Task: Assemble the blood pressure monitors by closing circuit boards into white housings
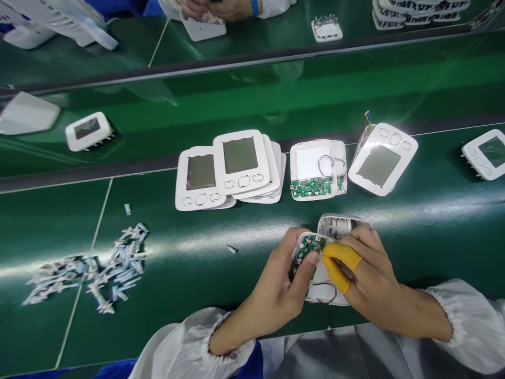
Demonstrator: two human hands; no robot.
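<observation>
Green circuit board (307,251) sits in a white plastic housing (320,281), gripped by the closed left hand (276,284) and the curled right hand (374,273), whose yellow finger cots (338,266) press on it; a slip or too much force could pinch the thin wire loop (328,293) or crack the board. Open casing (343,223) lies at 12 o'clock, a farther housing (311,171) holds a board and wires, and small white plastic parts (118,258) lie heaped at 9 o'clock.

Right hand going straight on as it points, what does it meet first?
The white plastic casing holding a green circuit board, which the right hand's yellow finger cots seem to touch, though depth is unclear.
</observation>
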